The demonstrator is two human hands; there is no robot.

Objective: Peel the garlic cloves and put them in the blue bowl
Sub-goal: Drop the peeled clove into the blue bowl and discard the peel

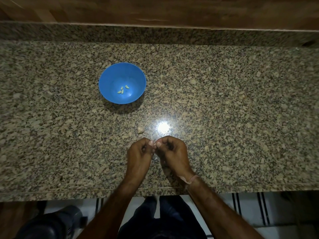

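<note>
Garlic cloves (122, 90), peeled, lie in the blue bowl (110, 75), left of the counter (224, 100) centre. One loose clove (140, 130) lies on the counter nearer the front edge. Just in front of it, the left hand (138, 153) and right hand (173, 152) are curled, fingertips meeting. Whether they pinch anything cannot be determined.

This looks like a home kitchen. The surface (224, 100) is polished speckled granite with a low granite upstand (155, 34) along its back and wooden panelling (155, 9) above that, as on a fitted counter. A blue bowl (103, 78) of plain plastic stands on it with a few peeled garlic cloves (122, 90) inside. One unpeeled clove (140, 130) lies bare on the stone nearer the front edge. A lamp's glare (163, 126) shines off the polish. Below the front edge shows a pale floor (215, 213) with dark stripes. The left hand (138, 156) and right hand (172, 152) pinch a small bit (154, 147) between them, bare-handed food work.
</note>
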